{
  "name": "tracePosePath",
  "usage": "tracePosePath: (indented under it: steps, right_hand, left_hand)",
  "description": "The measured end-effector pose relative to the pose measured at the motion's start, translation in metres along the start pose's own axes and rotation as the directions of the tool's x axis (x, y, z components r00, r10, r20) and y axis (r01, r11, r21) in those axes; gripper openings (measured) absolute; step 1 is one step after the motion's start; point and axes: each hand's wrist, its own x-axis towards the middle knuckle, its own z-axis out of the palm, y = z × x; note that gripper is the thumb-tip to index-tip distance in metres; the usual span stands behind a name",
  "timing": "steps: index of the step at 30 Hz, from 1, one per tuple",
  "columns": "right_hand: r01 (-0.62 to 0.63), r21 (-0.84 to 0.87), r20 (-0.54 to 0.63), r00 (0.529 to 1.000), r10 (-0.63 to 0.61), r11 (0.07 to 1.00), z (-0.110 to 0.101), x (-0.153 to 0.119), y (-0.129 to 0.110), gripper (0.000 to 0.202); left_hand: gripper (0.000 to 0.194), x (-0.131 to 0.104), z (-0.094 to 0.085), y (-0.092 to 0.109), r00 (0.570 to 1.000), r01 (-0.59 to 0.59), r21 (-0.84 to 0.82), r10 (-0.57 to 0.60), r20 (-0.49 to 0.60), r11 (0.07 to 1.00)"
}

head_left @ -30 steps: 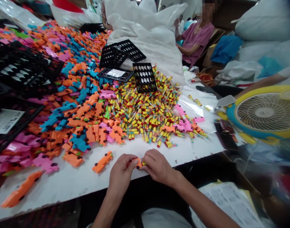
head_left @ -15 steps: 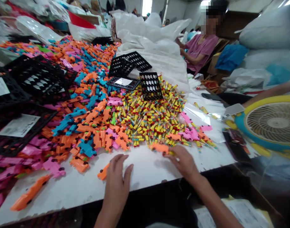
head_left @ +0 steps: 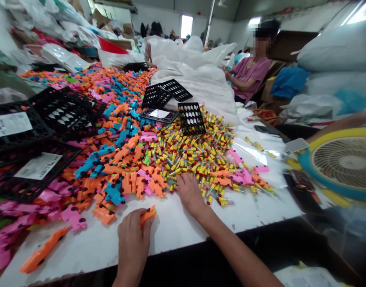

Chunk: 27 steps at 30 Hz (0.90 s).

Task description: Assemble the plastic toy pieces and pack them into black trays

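An orange toy car with black wheels is gripped between the thumb and fingers of my left hand, low over the white table near its front edge. Farther up, my right hand reaches to the front edge of a heap of small clear tubes with yellow labels and red ends. Its fingers are drawn together among the tubes, and what they hold, if anything, is hidden. Orange, pink and blue toy cars lie piled left of the tubes. A few orange and pink cars rest on the heap's right side.
Black slotted trays lie on the heap and more trays at the left. A single orange car is at the table's left front. A yellow and blue fan stands at right. Another person sits beyond.
My right hand has let go of an orange car at the heap's right side and moved left to the tubes. My left hand has closed on an orange car from the table.
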Motion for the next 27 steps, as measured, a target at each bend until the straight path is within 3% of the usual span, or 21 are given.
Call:
tracePosePath:
  steps: [4,10,13,17,22,24,27]
  right_hand:
    - [-0.038,-0.03,0.246,0.968,0.044,0.999,-0.019,0.018,0.001,0.028]
    - [0.066,-0.011,0.309,0.949,-0.059,0.998,-0.034,0.026,0.009,0.03]
    - [0.122,0.033,0.257,0.958,-0.126,0.992,-0.03,0.006,0.01,0.033]
    - [0.179,0.189,0.153,0.966,-0.209,0.965,-0.022,-0.036,0.016,0.018]
    - [0.337,0.318,0.02,0.932,-0.361,0.886,-0.02,-0.068,0.032,0.032]
    - [0.232,0.351,-0.034,0.971,-0.235,0.907,-0.021,-0.071,0.033,0.035]
    - [-0.098,0.279,0.025,0.995,0.095,0.955,-0.022,-0.069,0.02,0.024]
  left_hand:
    - [0.049,0.006,-0.003,0.007,0.992,0.115,-0.134,-0.109,0.057,0.984]
    - [0.046,0.01,0.002,0.007,0.979,0.186,-0.213,-0.162,0.127,0.959]
    - [0.047,0.01,0.001,0.007,0.979,0.194,-0.246,-0.17,0.116,0.95]
    - [0.042,0.009,-0.002,0.012,0.979,0.195,-0.319,-0.163,0.124,0.927]
    - [0.041,0.005,-0.006,0.023,0.959,0.26,-0.461,-0.169,0.228,0.849]
    - [0.046,0.003,-0.008,0.028,0.935,0.343,-0.519,-0.23,0.27,0.783]
    - [0.055,0.004,-0.01,0.035,0.88,0.475,-0.628,-0.34,0.332,0.616]
